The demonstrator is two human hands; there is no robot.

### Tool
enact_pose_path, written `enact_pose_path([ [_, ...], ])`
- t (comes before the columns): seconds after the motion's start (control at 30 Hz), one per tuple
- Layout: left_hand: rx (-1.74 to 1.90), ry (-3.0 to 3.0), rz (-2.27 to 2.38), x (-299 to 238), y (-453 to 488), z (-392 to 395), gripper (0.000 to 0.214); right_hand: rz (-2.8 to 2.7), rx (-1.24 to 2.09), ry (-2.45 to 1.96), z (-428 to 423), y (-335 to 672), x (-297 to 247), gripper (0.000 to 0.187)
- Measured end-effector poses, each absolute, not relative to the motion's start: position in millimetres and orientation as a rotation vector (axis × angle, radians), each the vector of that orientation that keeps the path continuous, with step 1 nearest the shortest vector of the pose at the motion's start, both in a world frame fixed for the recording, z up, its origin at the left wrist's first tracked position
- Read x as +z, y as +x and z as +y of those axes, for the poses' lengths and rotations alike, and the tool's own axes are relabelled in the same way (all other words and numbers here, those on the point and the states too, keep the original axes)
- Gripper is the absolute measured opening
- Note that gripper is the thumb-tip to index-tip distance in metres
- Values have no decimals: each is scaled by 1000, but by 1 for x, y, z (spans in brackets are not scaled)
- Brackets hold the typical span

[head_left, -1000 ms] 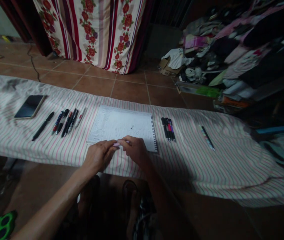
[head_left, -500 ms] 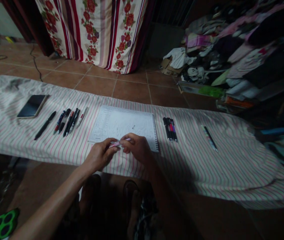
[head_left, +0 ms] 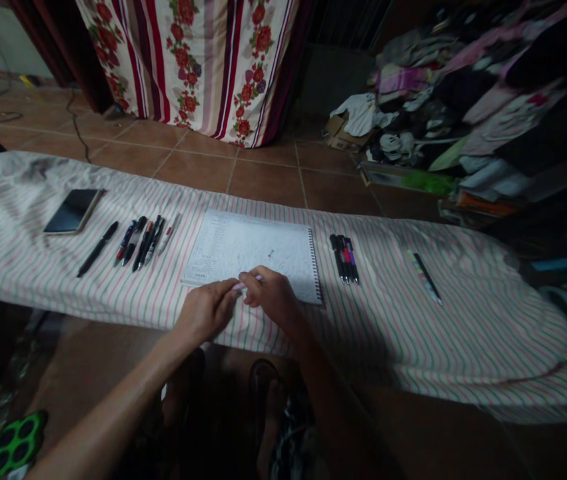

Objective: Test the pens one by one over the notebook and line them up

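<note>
Between my two hands is a slim pink-and-white pen [head_left: 239, 287], mostly covered by the fingers. My left hand [head_left: 208, 308] is closed around its left end. My right hand [head_left: 269, 291] pinches the other end, close beside the left fingertips. Both hands are over the near edge of a spiral notebook [head_left: 258, 240], which lies open at a pale page. A small dark mark or bit [head_left: 271, 253] shows on the page; it is too small to name.
Left of the notebook lie several pens [head_left: 144, 241], a black pen [head_left: 97, 249] and a phone [head_left: 73, 211]. To the right are several more pens [head_left: 344, 259] and a dark-and-pale pen [head_left: 427, 279]. A striped cloth [head_left: 473, 333] covers the surface. Clothes [head_left: 403, 80] are heaped behind.
My left hand has shifted its fingers toward the right along the pen, covering more of it. The whole view has slid slightly; the other things keep their places.
</note>
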State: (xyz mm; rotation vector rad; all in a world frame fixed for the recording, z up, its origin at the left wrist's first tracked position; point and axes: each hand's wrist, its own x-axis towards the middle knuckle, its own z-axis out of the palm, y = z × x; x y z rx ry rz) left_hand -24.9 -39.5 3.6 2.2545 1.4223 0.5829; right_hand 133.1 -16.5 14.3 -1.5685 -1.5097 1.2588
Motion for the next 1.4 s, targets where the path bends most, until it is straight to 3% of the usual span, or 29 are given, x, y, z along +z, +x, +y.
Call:
enact_pose_path([
  [0.17,671,1756,1317,2,-31,-31,34,-1628,1115,-1366,-11,143,14,25],
  [0.33,615,1424,1104,5,-37,-30,35,-1913,878,-1300,-12,150,19,12],
  [0.57,631,1777,1257,6,-42,-35,37,-1943,550,-1636,-16,135,13,40],
  [0.67,597,1924,1282,6,-44,-34,37,-1897,655,-1662,-15,134,11,45],
  [0.77,581,1866,1285,4,-46,-32,39,-1763,1005,-1529,-14,136,13,24],
  [0.87,611,1691,1257,0,-48,-31,39,-1640,1229,-1310,-12,138,14,26],
  [1.0,603,1582,1205,-2,-50,-32,38,-1670,1155,-1385,-12,137,11,15],
  [1.17,574,1670,1246,-5,-50,-34,43,-1811,892,-1566,-12,133,10,24],
  [1.33,625,1522,1199,0,-48,-35,41,-1529,1294,-1438,-11,128,11,16],
  [1.4,644,1423,1177,3,-47,-34,39,-1428,1398,-1334,-10,127,11,23],
])
